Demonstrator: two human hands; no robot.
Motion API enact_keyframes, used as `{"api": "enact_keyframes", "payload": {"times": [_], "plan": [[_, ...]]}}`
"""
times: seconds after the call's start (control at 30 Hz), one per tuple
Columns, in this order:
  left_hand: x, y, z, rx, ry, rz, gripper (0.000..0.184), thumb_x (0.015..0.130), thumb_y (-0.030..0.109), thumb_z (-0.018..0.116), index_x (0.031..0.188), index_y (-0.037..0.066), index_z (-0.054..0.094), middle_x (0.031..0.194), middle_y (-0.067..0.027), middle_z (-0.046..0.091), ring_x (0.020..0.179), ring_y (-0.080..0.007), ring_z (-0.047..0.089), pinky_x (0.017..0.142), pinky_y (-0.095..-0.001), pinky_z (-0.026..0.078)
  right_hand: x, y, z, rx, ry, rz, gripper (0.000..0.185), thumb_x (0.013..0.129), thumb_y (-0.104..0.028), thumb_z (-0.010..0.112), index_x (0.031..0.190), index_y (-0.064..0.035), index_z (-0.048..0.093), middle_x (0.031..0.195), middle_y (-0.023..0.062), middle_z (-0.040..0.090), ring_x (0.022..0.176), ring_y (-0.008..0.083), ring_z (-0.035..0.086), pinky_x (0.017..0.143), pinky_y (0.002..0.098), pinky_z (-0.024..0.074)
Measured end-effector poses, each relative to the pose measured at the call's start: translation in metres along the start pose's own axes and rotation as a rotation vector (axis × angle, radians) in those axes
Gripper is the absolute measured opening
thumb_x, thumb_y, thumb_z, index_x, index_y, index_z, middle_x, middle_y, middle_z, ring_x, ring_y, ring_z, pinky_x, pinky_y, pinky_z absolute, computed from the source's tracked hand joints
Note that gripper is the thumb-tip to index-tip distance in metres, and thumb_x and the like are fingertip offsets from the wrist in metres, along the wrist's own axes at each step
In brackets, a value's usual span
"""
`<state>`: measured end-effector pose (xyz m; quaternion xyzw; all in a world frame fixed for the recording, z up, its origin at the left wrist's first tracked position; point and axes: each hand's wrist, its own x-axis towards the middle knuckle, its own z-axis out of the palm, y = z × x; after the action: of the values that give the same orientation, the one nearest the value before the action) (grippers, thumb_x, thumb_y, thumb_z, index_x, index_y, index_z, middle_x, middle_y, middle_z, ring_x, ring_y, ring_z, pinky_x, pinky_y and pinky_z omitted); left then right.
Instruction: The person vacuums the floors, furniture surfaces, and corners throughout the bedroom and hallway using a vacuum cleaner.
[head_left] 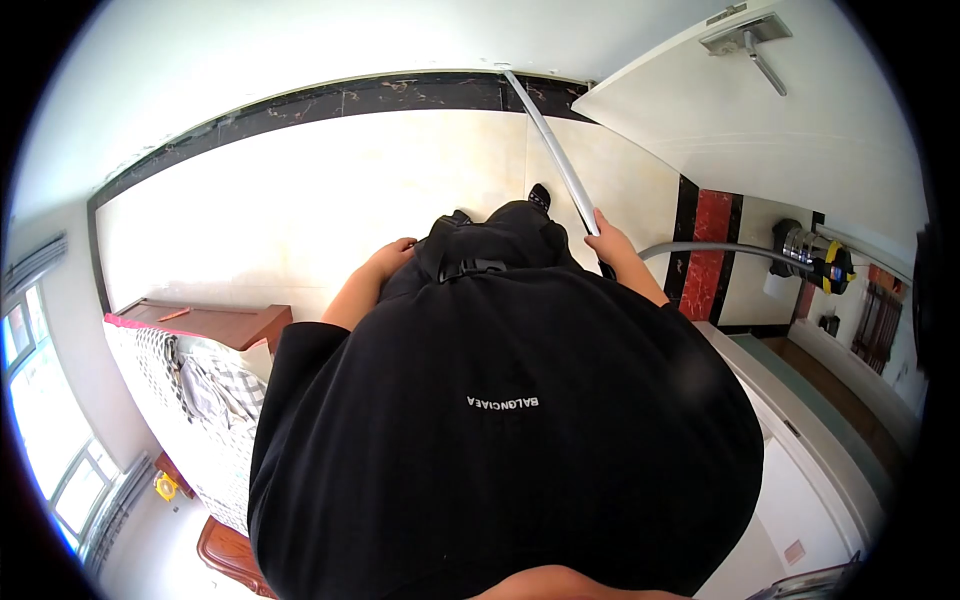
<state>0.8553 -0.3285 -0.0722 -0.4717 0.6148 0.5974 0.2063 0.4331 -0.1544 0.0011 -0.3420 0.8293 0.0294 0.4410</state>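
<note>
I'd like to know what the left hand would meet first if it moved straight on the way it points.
The left hand would likely meet the black trousers first; whether its fingers touch them now is unclear.

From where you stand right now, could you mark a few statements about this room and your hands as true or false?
1. The right hand grips a silver vacuum wand. True.
2. The left hand grips the wand too. False: it is down by the black clothing.
3. The wand's far end is near the dark baseboard. True.
4. The door with the lever handle is shut. False: it stands open.
5. The hose is bright red. False: it is grey.
</note>
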Motion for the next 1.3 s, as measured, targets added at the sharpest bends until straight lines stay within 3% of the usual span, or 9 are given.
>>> {"api": "enact_keyframes", "payload": {"times": [0.27,0.57,1.13,1.3], "plan": [[0.012,-0.019,0.003,-0.042,0.018,0.0,0.05,0.082,0.038,0.045,0.119,0.005,0.048,0.116,-0.017,0.053,0.107,-0.0281,0.05,0.09,-0.0334,0.039,-0.013,0.014,-0.009,0.001,-0.036,0.012,0.073,0.07,-0.025,0.057,0.135,-0.0163,0.024,0.094,0.022,0.059,0.086,0.0344,0.057,0.075,0.0396,0.0446],[-0.001,0.006,0.0,-0.012,0.014,0.009,0.05,0.082,0.038,0.046,0.118,0.003,0.048,0.115,-0.0176,0.053,0.107,-0.028,0.05,0.09,-0.0332,0.039,-0.001,0.03,0.02,0.009,0.019,-0.094,0.072,0.071,-0.025,0.058,0.134,-0.014,0.025,0.096,0.0217,0.058,0.088,0.0349,0.057,0.076,0.0396,0.0444],[-0.005,-0.001,-0.001,-0.021,0.027,0.001,0.05,0.082,0.039,0.046,0.118,0.005,0.049,0.114,-0.0168,0.054,0.106,-0.0277,0.051,0.089,-0.0333,0.039,0.011,0.004,0.005,-0.042,0.022,-0.041,0.074,0.072,-0.028,0.057,0.136,-0.0181,0.021,0.094,0.0217,0.059,0.085,0.0347,0.058,0.074,0.0408,0.0448],[-0.009,0.003,0.001,-0.026,0.033,-0.007,0.049,0.082,0.038,0.046,0.117,0.004,0.049,0.113,-0.0168,0.054,0.105,-0.0277,0.052,0.089,-0.0333,0.039,0.007,-0.002,-0.002,-0.029,0.028,-0.051,0.073,0.072,-0.026,0.058,0.135,-0.0134,0.024,0.096,0.0241,0.058,0.086,0.0345,0.057,0.074,0.0378,0.044]]}}
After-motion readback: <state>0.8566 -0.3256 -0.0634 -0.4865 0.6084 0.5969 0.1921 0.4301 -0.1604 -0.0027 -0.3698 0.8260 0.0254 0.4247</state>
